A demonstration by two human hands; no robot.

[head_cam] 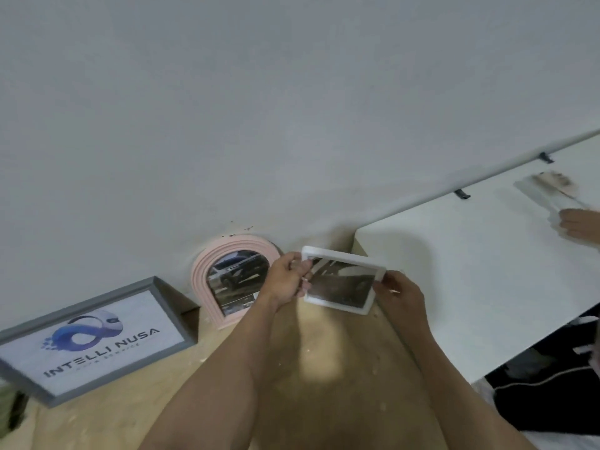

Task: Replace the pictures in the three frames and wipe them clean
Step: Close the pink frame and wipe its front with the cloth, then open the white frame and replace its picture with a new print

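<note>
White frame: you hold the white frame (343, 280) up off the wooden worktop (324, 352), close to its back edge by the wall (292, 108), tilted toward you so the dark picture (341, 282) inside it faces your eyes.
Left hand: your left hand (285, 280) pinches the frame's left edge, fingers curled onto the front; judged as steadying it while the picture is seated or checked.
Right hand: your right hand (401, 293) grips the lower right corner, thumb on the rim, so the frame is braced at opposite ends.
Pink arched frame: the pink arched frame (233, 280) leans against the wall at the back edge, just left of your left hand, with a car picture in it.
Grey frame: the grey frame (94, 339) stands propped near the left edge, showing a logo print.
In the way: a white table (470, 287) butts against the worktop's right side; another person's hand (579, 227) rests there on some papers (545, 190), well apart from you.
Wiping: no cloth is visible.
</note>
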